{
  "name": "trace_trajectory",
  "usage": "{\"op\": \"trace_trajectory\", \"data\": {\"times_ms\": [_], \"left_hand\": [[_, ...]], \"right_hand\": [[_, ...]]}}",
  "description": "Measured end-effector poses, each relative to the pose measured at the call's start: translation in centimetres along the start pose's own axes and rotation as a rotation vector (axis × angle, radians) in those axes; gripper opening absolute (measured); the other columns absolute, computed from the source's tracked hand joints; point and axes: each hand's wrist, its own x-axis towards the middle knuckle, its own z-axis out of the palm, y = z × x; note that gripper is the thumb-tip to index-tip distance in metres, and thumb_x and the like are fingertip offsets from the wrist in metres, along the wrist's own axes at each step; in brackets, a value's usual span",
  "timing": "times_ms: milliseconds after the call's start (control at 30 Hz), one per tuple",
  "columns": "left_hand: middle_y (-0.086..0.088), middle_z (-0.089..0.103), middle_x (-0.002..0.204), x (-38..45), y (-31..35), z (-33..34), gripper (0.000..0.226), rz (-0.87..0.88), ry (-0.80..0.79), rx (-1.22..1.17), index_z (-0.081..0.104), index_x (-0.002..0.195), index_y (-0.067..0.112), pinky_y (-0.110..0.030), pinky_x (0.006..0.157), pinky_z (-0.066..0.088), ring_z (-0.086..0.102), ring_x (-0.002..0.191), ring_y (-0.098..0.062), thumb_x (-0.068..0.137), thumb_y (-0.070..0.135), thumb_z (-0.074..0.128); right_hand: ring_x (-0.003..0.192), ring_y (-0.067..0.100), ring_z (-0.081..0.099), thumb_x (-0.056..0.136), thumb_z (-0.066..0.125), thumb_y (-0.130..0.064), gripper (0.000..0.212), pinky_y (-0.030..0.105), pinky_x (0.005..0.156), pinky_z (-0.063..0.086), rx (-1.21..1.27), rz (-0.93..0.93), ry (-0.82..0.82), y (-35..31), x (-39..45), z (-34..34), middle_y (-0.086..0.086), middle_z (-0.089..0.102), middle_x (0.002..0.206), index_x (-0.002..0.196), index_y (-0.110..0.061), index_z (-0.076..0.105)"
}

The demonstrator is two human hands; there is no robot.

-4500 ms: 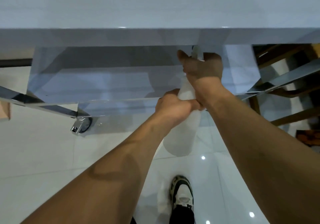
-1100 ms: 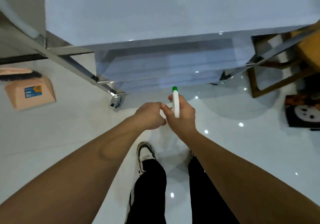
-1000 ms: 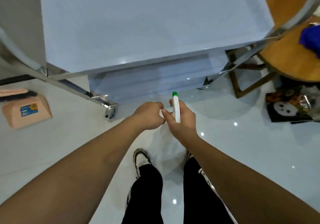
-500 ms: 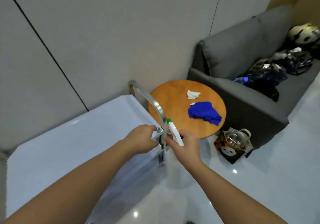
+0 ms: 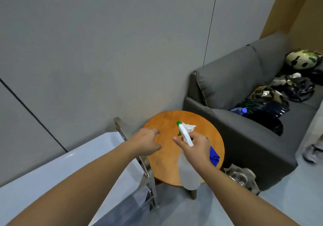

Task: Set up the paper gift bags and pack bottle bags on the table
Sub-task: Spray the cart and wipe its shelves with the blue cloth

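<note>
My right hand (image 5: 195, 147) grips a translucent spray bottle (image 5: 187, 173) by its white head with the green nozzle tip, held over the round wooden table (image 5: 167, 157). My left hand (image 5: 146, 142) hovers empty with fingers loosely spread, over the table's left edge. A white crumpled tissue (image 5: 189, 127) and a blue cloth (image 5: 214, 156) lie on the wooden table, the cloth partly hidden behind my right hand. No paper gift bag shows on either table.
A glossy white table (image 5: 52, 170) with a chrome frame (image 5: 145, 163) stands at lower left. A grey sofa (image 5: 244, 121) at right carries dark bags and a panda helmet (image 5: 304, 59). A clear bag (image 5: 239, 177) sits on the floor by the sofa. Another person's shoe (image 5: 312, 153) shows at far right.
My view rose from the floor under the white table to the room. My left hand let go of the bottle and moved left; my right hand carried the bottle over the wooden table.
</note>
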Motion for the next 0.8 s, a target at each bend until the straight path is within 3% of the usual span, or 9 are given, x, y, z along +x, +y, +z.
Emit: {"op": "trace_trajectory", "data": {"times_ms": [167,333,433,533,633,800], "left_hand": [[-0.007,0.045,0.152,7.9,-3.3,0.0,0.069,-0.015,-0.023,-0.055,0.039,0.152,0.018,-0.031,0.106,0.04,0.043,0.138,-0.024,0.094,0.045,0.064],[-0.007,0.045,0.152,13.4,-6.9,1.2,0.066,0.005,-0.084,-0.041,0.04,0.152,0.018,-0.033,0.109,0.038,0.04,0.14,-0.026,0.096,0.045,0.061],[-0.008,0.049,0.145,16.0,-9.1,2.0,0.06,-0.009,-0.083,-0.031,0.044,0.148,0.018,-0.04,0.107,0.042,0.042,0.135,-0.028,0.096,0.045,0.058],[-0.008,0.05,0.143,17.7,-10.9,3.0,0.056,-0.038,-0.101,-0.061,0.046,0.146,0.017,-0.04,0.107,0.042,0.042,0.134,-0.028,0.097,0.042,0.057],[-0.007,0.049,0.144,18.7,-11.7,3.9,0.056,-0.055,-0.125,-0.086,0.045,0.147,0.017,-0.04,0.108,0.041,0.04,0.135,-0.027,0.098,0.043,0.056],[-0.006,0.052,0.138,20.3,-10.7,4.8,0.052,-0.087,-0.156,-0.081,0.05,0.142,0.017,-0.043,0.105,0.045,0.045,0.13,-0.026,0.097,0.043,0.056]], "right_hand": [[0.063,0.015,0.061,0.08,0.078,-0.052,0.033,0.034,0.056,0.048,-0.107,0.04,-0.096,2.6,6.6,4.3,-0.002,0.064,0.065,0.076,-0.021,0.067],[0.067,0.007,0.056,0.089,0.074,-0.045,0.032,0.018,0.054,0.035,-0.25,0.105,-0.185,5.4,11.8,9.9,-0.008,0.061,0.072,0.102,-0.016,0.071],[0.075,0.01,0.055,0.092,0.071,-0.039,0.037,0.011,0.057,0.032,-0.283,0.125,-0.215,6.9,14.4,13.1,-0.001,0.068,0.088,0.118,-0.013,0.07],[0.081,0.013,0.059,0.095,0.069,-0.035,0.037,0.017,0.059,0.037,-0.31,0.185,-0.277,8.2,16.4,15.6,0.005,0.071,0.098,0.122,-0.011,0.067],[0.081,0.015,0.06,0.098,0.064,-0.032,0.031,0.025,0.062,0.038,-0.343,0.258,-0.324,9.3,17.6,17.2,0.002,0.068,0.092,0.123,-0.012,0.067],[0.084,0.015,0.062,0.097,0.065,-0.031,0.03,0.016,0.057,0.037,-0.275,0.26,-0.376,10.3,19.7,17.4,0.001,0.07,0.095,0.124,-0.019,0.067]]}}
